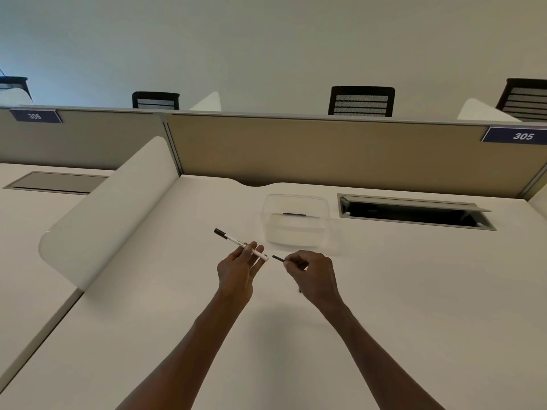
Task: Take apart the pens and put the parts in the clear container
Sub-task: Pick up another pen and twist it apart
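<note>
L hand (236,269) holds the white pen barrel (241,244) above the tabletop (384,291), fingers curled round its near-right part; black end cap points far-left. R hand (310,275) pinches a small dark pen part (278,258) betw. thumb and fingertips, its tip aimed at the barrel's open end, just apart from it, not touching. Both grips closed on their pieces. Clear container (296,220) sits on the tabletop just beyond the hands, slightly right; one dark strip-like part (294,214) lies inside near its far wall. Open cable hatch (414,213) right of container. White divider (109,208) at left. Partition w/ "305" tag (522,136) at far right; chairs behind.
</note>
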Action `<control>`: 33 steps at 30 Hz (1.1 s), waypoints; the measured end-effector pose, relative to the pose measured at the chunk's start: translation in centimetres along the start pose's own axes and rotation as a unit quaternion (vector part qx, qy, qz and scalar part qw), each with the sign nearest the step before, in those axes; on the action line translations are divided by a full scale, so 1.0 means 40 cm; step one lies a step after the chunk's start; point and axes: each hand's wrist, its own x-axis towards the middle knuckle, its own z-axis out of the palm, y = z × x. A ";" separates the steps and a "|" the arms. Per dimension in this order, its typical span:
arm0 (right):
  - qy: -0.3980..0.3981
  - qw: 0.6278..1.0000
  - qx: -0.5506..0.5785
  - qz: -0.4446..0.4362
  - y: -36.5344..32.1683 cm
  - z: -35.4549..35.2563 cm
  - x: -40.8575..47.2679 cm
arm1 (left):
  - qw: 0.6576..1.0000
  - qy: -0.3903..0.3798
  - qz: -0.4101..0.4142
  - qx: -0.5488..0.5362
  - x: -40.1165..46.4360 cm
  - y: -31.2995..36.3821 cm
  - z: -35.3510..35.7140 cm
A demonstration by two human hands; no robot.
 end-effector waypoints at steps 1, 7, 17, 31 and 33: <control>0.001 1.000 0.004 -0.004 -0.005 0.002 -0.002 | 1.000 0.003 -0.003 -0.009 -0.002 0.001 0.003; 0.010 0.999 0.009 -0.035 -0.026 0.010 -0.008 | 0.998 0.022 -0.015 -0.050 -0.007 0.004 0.014; 0.022 0.997 -0.022 -0.072 -0.028 0.014 -0.013 | 0.999 0.022 -0.009 -0.037 -0.017 0.008 0.013; 0.012 0.982 -0.123 -0.142 -0.022 0.014 0.007 | 0.999 -0.039 -0.030 0.017 -0.035 -0.011 0.032; 0.018 0.979 -0.139 -0.146 -0.021 0.008 0.015 | 0.995 -0.039 -0.017 0.089 -0.037 -0.005 0.028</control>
